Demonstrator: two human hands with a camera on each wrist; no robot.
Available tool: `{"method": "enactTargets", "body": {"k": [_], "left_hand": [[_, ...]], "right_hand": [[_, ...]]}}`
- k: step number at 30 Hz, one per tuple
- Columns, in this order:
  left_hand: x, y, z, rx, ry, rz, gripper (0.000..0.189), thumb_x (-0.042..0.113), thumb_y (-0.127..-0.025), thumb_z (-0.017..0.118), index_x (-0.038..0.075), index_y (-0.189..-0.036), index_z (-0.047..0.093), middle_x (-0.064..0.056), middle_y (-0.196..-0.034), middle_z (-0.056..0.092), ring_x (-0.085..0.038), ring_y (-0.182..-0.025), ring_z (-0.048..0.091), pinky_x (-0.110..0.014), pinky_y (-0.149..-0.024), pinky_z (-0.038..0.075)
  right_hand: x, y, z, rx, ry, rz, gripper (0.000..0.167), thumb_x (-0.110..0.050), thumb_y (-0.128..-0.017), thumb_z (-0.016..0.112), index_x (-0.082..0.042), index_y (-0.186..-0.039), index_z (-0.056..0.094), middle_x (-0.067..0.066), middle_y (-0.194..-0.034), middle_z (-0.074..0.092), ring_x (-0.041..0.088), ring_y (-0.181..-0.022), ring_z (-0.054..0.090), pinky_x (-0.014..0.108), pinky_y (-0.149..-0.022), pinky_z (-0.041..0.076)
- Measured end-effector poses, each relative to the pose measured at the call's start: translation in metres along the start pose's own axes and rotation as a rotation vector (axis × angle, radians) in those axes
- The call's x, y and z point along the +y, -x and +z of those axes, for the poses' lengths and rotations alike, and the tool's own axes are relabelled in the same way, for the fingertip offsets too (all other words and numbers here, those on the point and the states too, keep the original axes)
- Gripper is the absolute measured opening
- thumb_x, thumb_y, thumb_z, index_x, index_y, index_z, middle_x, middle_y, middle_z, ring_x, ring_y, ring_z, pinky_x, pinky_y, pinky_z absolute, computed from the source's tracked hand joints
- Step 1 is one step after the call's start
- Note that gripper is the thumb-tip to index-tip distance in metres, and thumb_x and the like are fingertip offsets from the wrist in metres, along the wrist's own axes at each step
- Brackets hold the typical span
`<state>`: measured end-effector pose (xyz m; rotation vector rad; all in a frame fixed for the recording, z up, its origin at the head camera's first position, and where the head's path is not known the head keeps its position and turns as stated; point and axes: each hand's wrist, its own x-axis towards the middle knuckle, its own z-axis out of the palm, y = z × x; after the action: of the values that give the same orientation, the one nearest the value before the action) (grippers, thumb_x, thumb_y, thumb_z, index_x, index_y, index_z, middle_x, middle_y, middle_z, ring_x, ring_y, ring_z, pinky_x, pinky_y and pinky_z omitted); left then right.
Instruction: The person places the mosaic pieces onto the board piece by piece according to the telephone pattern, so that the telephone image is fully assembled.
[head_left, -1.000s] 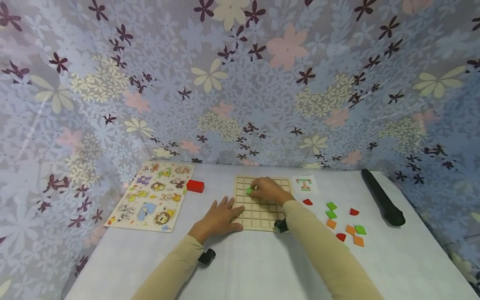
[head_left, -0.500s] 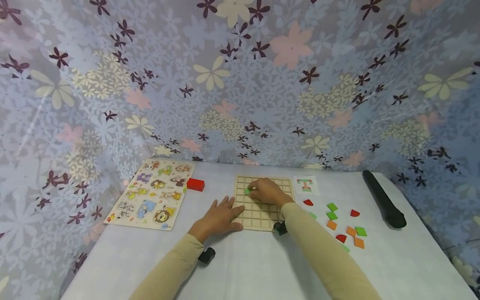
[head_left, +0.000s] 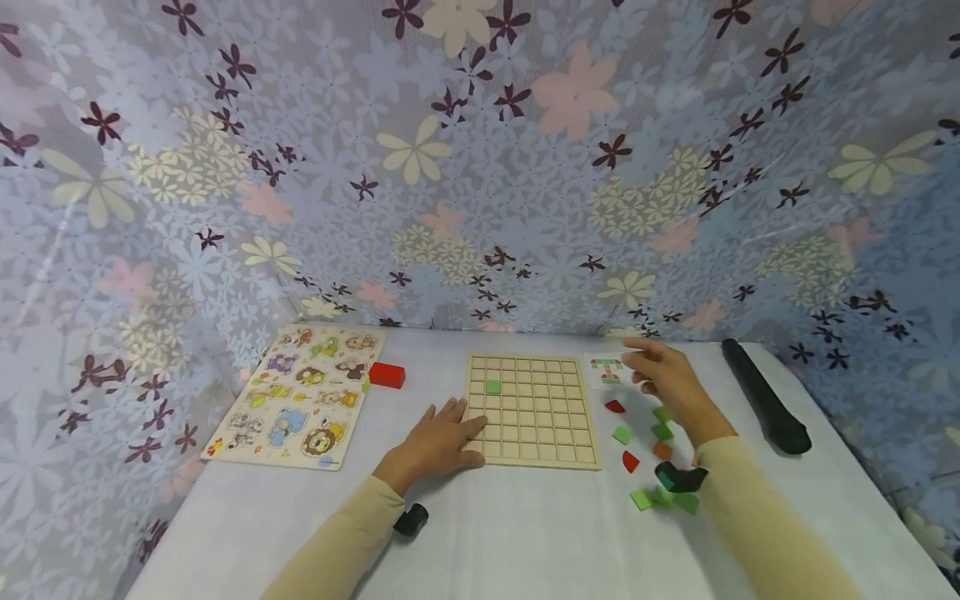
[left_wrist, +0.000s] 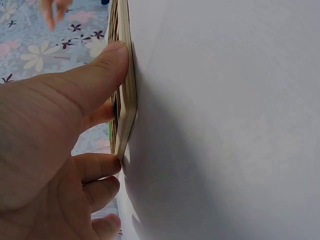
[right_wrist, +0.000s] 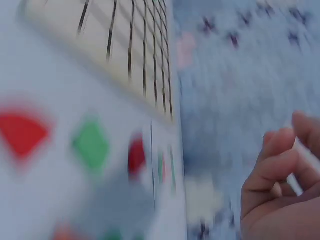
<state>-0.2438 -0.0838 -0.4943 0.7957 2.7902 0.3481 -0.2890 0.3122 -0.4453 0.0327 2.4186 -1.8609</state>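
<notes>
The wooden grid board (head_left: 534, 421) lies flat on the white table, with one green square tile (head_left: 492, 387) in a cell near its upper left. My left hand (head_left: 435, 446) rests at the board's lower left, fingers spread. In the left wrist view its thumb (left_wrist: 112, 62) lies along the board's edge (left_wrist: 129, 95) near a corner. To the right, my right hand (head_left: 667, 383) is raised over the table beside the pattern card (head_left: 609, 372). Its fingers bend loosely, and the right wrist view shows nothing in them. Below it lie loose tiles, such as a green one (head_left: 622, 435) and a red quarter-circle (head_left: 630, 461).
An animal picture board (head_left: 288, 400) lies at the left, with a red block (head_left: 387, 375) by its right edge. A long black object (head_left: 765, 396) lies at the far right. Flowered cloth (head_left: 480, 167) hangs behind the table. Several loose tiles are partly hidden by the right arm.
My right hand has let go of the green tile on the board and moved right, toward the card and loose tiles. The left hand stays at the board's edge.
</notes>
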Motion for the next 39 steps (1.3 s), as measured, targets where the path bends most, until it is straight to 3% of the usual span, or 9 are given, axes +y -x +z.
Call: {"method": "enactTargets", "body": {"k": [6,8,11,15,19,22,27,35,39], "left_hand": [[-0.002,0.004,-0.002,0.024,0.018,0.003,0.069,0.05,-0.094,0.068,0.019,-0.153,0.048,-0.022,-0.163,0.031,-0.038,-0.154,0.024,-0.06,-0.123,0.022],[-0.003,0.004,-0.004,0.03,0.012,0.0,0.069,0.049,-0.094,0.068,0.02,-0.153,0.049,-0.022,-0.163,0.031,-0.038,-0.154,0.024,-0.059,-0.123,0.022],[-0.003,0.002,-0.005,0.028,0.001,-0.002,0.069,0.05,-0.094,0.068,0.021,-0.154,0.048,-0.021,-0.163,0.031,-0.037,-0.154,0.025,-0.058,-0.123,0.022],[-0.002,0.0,-0.004,0.014,0.012,0.0,0.069,0.051,-0.095,0.066,0.022,-0.155,0.046,-0.02,-0.165,0.029,-0.036,-0.155,0.022,-0.056,-0.124,0.02],[0.0,-0.001,-0.005,0.006,0.021,0.0,0.069,0.051,-0.096,0.066,0.022,-0.155,0.046,-0.02,-0.165,0.027,-0.036,-0.155,0.021,-0.056,-0.125,0.02],[0.0,-0.001,-0.006,0.011,0.017,0.001,0.069,0.051,-0.096,0.066,0.021,-0.155,0.047,-0.02,-0.165,0.028,-0.036,-0.155,0.022,-0.056,-0.124,0.02],[-0.001,0.0,-0.006,0.007,0.02,-0.009,0.069,0.051,-0.096,0.066,0.022,-0.155,0.046,-0.019,-0.166,0.028,-0.035,-0.155,0.022,-0.056,-0.125,0.02],[0.0,-0.001,-0.001,0.001,0.025,-0.003,0.069,0.051,-0.096,0.066,0.023,-0.155,0.046,-0.018,-0.166,0.028,-0.035,-0.155,0.023,-0.056,-0.125,0.02],[-0.002,0.001,0.0,-0.003,0.016,-0.009,0.069,0.051,-0.096,0.066,0.023,-0.155,0.046,-0.019,-0.165,0.028,-0.035,-0.154,0.024,-0.056,-0.124,0.021]], "right_hand": [[0.024,0.03,-0.07,0.146,-0.122,0.189,0.026,-0.027,-0.097,0.072,-0.031,-0.121,0.062,-0.015,-0.093,0.066,0.009,-0.071,0.061,0.025,-0.059,0.052],[0.032,0.036,-0.083,0.178,-0.126,0.255,0.029,-0.025,-0.096,0.074,-0.026,-0.123,0.062,-0.015,-0.09,0.067,0.01,-0.068,0.061,0.025,-0.059,0.053],[0.045,0.041,-0.092,0.204,-0.049,0.351,0.048,-0.026,-0.096,0.073,-0.013,-0.139,0.055,-0.014,-0.087,0.067,0.012,-0.067,0.06,0.026,-0.06,0.055],[0.058,0.046,-0.096,0.25,0.186,0.41,0.061,-0.03,-0.096,0.071,0.003,-0.142,0.047,-0.006,-0.084,0.062,0.015,-0.069,0.058,0.028,-0.06,0.053],[0.064,0.05,-0.095,0.273,0.459,0.409,0.056,-0.037,-0.096,0.069,0.01,-0.122,0.055,0.005,-0.079,0.057,0.021,-0.071,0.054,0.032,-0.06,0.047],[0.063,0.051,-0.09,0.269,0.568,0.419,0.054,-0.042,-0.094,0.069,0.009,-0.108,0.058,0.007,-0.073,0.054,0.025,-0.073,0.052,0.035,-0.062,0.041],[0.061,0.045,-0.081,0.261,0.632,0.42,0.045,-0.039,-0.094,0.07,0.005,-0.1,0.061,0.008,-0.071,0.053,0.027,-0.075,0.051,0.039,-0.065,0.039],[0.062,0.048,-0.08,0.259,0.81,0.415,0.055,-0.036,-0.091,0.072,0.016,-0.104,0.06,0.03,-0.098,0.062,0.041,-0.088,0.057,0.047,-0.069,0.048],[0.069,0.044,-0.076,0.239,0.79,0.423,0.049,-0.034,-0.092,0.072,0.013,-0.102,0.06,0.026,-0.094,0.061,0.04,-0.087,0.055,0.046,-0.07,0.047]]}}
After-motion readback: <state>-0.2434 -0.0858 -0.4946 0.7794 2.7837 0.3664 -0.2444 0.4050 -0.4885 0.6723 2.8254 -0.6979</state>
